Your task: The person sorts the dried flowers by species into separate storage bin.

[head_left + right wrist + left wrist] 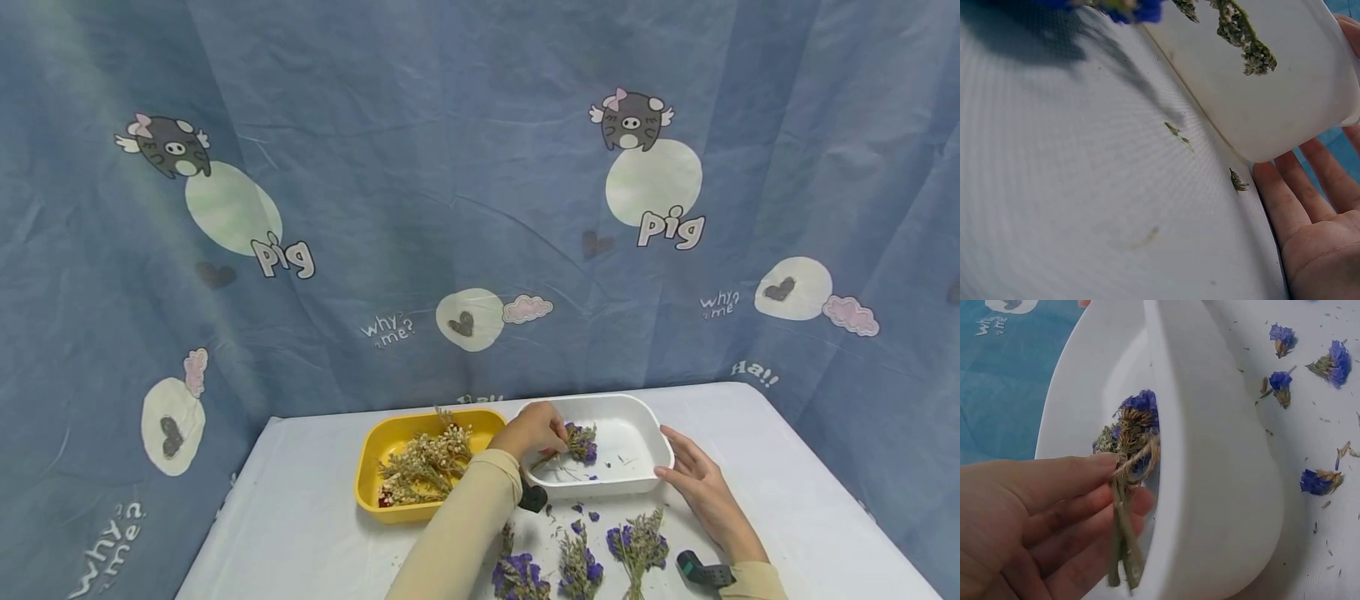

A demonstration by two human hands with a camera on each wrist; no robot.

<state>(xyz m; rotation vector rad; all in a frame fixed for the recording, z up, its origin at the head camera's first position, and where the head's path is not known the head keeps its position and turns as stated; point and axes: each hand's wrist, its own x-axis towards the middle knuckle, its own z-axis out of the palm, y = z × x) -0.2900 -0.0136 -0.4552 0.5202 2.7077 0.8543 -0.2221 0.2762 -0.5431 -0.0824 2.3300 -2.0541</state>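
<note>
My left hand (pixel 536 429) pinches a small bunch of dried purple flowers (pixel 1138 422) between thumb and fingers, just where twine wraps its stems. Blossoms point away from the palm, and the cut stem ends hang below the fingers. This bunch is inside the white tray (pixel 609 487), close to its left end. At the tray's right end, my right hand (pixel 701 479) touches the rim and outer wall with fingers extended. In the right wrist view, straight fingers (pixel 1282 200) lie against the tray's lower corner.
Left of the white tray stands a yellow tray (pixel 365 475) holding dried cream-white flower bunches (pixel 427 462). Purple flower bunches (pixel 637 546) lie on the white cloth in front. Loose blossoms (pixel 1319 481) and crumbs are scattered near the white tray. A blue printed curtain (pixel 450 208) hangs behind.
</note>
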